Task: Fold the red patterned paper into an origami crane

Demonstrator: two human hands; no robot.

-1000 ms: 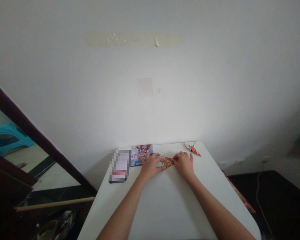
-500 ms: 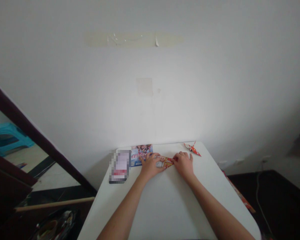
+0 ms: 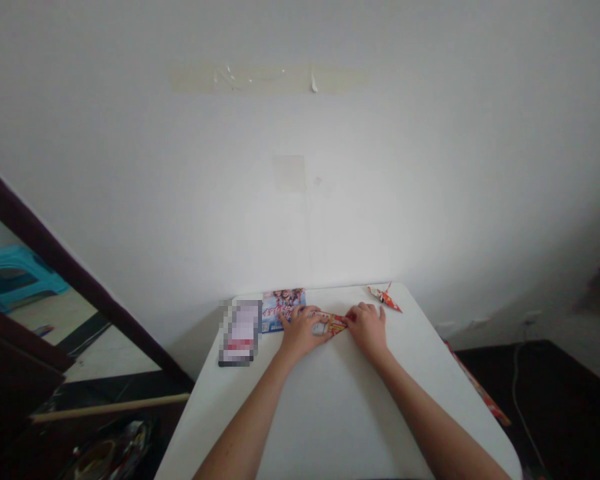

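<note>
A folded paper (image 3: 337, 325) printed in red, yellow and white lies on the table, tapering to a point on its right. My left hand (image 3: 303, 331) rests on its left part, fingers spread along the upper edge and thumb at the lower edge, holding it against the table. At the pointed right end, the bent fingers of my right hand (image 3: 367, 328) pinch the tip, which they partly hide. Beyond my right hand sits a red and white folded paper crane (image 3: 386, 298). Partly behind my left hand is a blue printed flyer (image 3: 283, 310).
On the left of the white table (image 3: 330, 413) lies a blurred-out phone (image 3: 241, 332). A white wall (image 3: 405, 167) rises along the table's far edge. To the left are a blue stool (image 3: 23, 277) and a wooden stick (image 3: 110, 407). A cable (image 3: 517, 387) hangs at the right.
</note>
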